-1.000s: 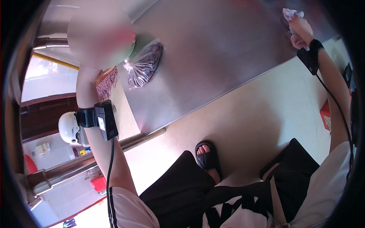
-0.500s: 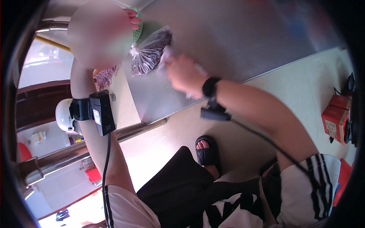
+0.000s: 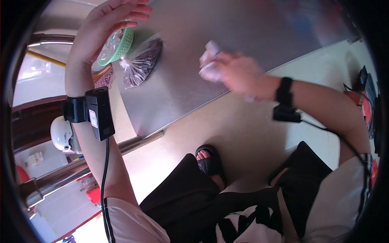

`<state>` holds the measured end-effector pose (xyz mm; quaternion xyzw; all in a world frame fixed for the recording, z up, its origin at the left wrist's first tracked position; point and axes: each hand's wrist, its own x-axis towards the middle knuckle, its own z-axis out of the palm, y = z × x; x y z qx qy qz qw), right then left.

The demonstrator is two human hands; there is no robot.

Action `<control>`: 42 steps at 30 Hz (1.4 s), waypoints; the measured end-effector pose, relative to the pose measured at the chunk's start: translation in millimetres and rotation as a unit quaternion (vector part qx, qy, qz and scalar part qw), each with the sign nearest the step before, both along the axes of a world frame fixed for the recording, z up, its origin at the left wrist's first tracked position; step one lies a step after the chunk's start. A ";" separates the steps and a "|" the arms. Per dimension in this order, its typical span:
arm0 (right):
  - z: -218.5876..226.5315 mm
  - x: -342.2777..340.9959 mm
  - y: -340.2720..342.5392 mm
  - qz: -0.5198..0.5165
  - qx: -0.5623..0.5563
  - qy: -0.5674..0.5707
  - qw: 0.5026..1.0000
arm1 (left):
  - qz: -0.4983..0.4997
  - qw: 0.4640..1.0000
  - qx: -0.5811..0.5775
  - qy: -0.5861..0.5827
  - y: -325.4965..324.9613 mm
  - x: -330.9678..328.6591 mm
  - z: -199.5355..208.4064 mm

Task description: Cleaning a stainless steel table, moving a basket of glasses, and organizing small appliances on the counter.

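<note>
A pale crumpled cloth point(image 3: 212, 67) juts from the front of a person's right grip point(image 3: 244, 73), above a grey metal surface point(image 3: 174, 97); blur hides whether cloth and metal touch. The fingers of that grip are closed around the cloth, bunching it into folds.

Left of the right grip, and well apart from it, a knotted clear plastic bag point(image 3: 142, 62) with dark contents sits on the surface, in the way of the cloth on that side. Just beyond the bag, a green basket point(image 3: 129, 40) filled with clear plastic pieces stands beside the left grip point(image 3: 104, 22), partly hidden by it. The left grip is raised, its fingers outstretched and a little apart; contact with the basket rim cannot be told from here.

Below the left grip, near the wrist, hangs a pink-and-white bundle point(image 3: 105, 79), and a black device point(image 3: 99, 113) is strapped to the forearm. A white helmet point(image 3: 60, 133) rests farther down on that side. Behind the right grip, a second black device point(image 3: 287, 114) is fixed at the wrist; beyond the elbow is a red box point(image 3: 357, 98). Nearer the person, below both grips, a black sandal point(image 3: 210, 164) stands on the pale floor point(image 3: 247, 129).
</note>
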<state>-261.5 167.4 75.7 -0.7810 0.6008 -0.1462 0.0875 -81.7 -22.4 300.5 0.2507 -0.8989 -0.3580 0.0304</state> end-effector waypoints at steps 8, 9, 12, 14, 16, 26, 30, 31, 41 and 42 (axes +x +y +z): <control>2.3 -233.1 51.4 -0.415 0.041 0.084 0.905 | 0.019 0.998 0.055 0.011 25.7 -42.5 0.4; 0.0 -252.9 54.5 -0.467 0.039 0.073 0.880 | 0.030 0.998 0.047 0.019 29.9 -43.7 1.1; -16.0 -307.8 79.2 -0.568 0.007 0.038 0.822 | 0.018 0.998 0.046 0.034 41.7 -58.1 4.0; -35.2 -352.2 109.2 -0.613 -0.101 0.028 0.783 | 0.034 0.992 0.084 0.090 47.4 -63.3 1.9; -29.9 -338.8 111.6 -0.654 -0.100 -0.029 0.749 | 0.045 0.993 0.077 0.072 43.1 -55.6 5.9; -60.0 -255.7 110.3 -0.575 -0.031 -0.664 0.477 | 0.042 0.996 0.063 0.046 37.4 -52.8 -4.6; -44.1 -201.9 110.1 -0.546 0.015 -0.715 0.436 | 0.045 0.994 0.070 0.070 30.5 -62.7 -3.5; -43.3 -176.5 105.7 -0.522 0.036 -0.744 0.415 | 0.046 0.994 0.069 0.067 29.7 -62.1 -7.4; -34.3 -51.5 91.5 -0.428 0.204 -0.811 0.344 | 0.043 0.995 0.068 0.056 34.1 -71.9 -10.7; -30.6 -59.2 104.0 -0.452 0.205 -0.784 0.372 | 0.041 0.995 0.074 0.058 39.7 -72.7 -15.3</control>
